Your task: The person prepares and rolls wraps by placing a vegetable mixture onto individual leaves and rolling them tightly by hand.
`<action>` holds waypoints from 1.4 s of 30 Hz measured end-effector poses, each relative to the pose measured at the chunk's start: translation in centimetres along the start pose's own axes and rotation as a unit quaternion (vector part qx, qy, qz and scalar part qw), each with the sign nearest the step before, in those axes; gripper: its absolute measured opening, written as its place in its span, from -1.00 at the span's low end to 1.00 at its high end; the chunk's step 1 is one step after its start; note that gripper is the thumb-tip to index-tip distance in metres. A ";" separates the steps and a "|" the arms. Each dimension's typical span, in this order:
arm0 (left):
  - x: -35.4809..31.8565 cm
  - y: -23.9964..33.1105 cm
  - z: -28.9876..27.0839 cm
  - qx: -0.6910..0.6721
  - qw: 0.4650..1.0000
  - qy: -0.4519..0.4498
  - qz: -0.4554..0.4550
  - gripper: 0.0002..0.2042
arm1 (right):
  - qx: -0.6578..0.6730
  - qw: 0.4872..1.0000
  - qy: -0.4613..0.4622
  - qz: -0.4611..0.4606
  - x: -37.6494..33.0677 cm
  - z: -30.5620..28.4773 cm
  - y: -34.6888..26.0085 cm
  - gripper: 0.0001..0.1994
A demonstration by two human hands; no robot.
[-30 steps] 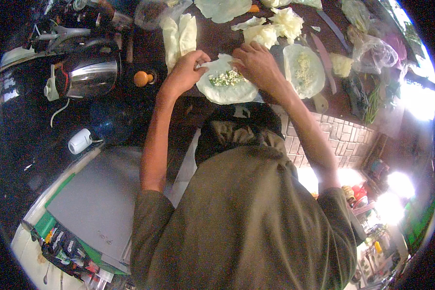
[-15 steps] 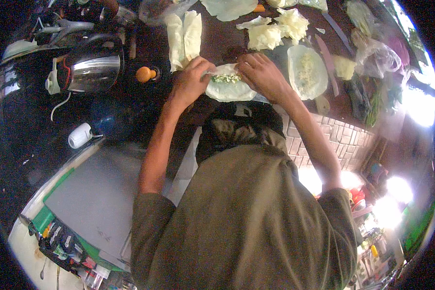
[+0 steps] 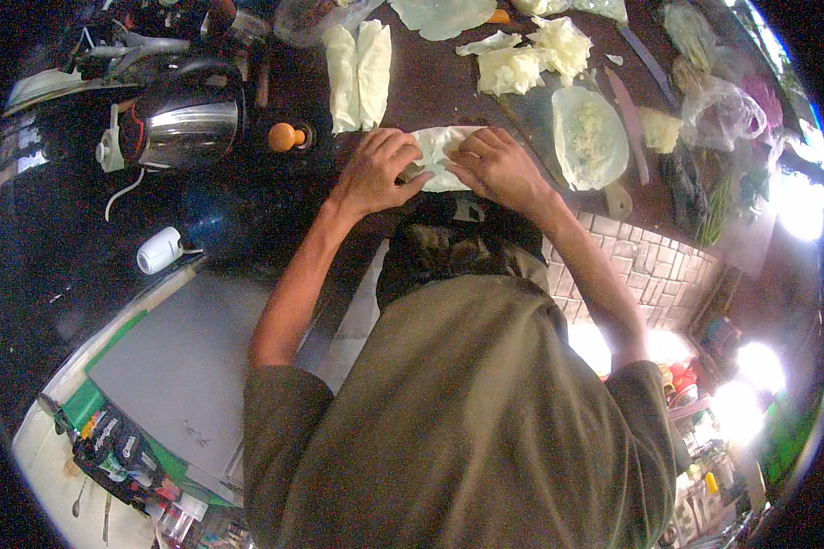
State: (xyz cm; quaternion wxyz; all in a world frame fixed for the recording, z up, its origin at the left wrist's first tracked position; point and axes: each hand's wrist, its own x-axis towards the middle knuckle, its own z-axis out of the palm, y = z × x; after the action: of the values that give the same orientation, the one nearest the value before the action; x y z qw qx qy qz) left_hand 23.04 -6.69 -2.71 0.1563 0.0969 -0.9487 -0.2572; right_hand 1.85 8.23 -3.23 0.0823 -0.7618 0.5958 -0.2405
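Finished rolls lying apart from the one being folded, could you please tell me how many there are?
2: the left roll and right roll lie side by side, beyond the left hand. Others may be hidden.

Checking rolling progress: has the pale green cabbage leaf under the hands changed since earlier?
Yes: the pale green cabbage leaf is now folded shut over its filling, beside the orange-knobbed lid.

Both hands rest on a folded cabbage leaf (image 3: 439,156) at the table's near edge. Two finished rolls (image 3: 359,62) lie at eleven o'clock, a kettle (image 3: 190,128) at nine, and another leaf, apparently holding filling (image 3: 590,137), at three.
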 end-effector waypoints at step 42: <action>5.2 0.8 1.1 0.003 0.979 -0.169 -0.118 -0.60 | 0.086 0.978 -0.158 0.104 2.8 -1.1 3.9 -0.60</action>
State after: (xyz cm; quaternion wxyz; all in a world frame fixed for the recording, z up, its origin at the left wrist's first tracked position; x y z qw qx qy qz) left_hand 17.69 -6.87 -1.91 -0.0377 0.1636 -0.9442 -0.2834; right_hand -1.59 4.69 -3.11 0.2655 -0.7138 0.6285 -0.1579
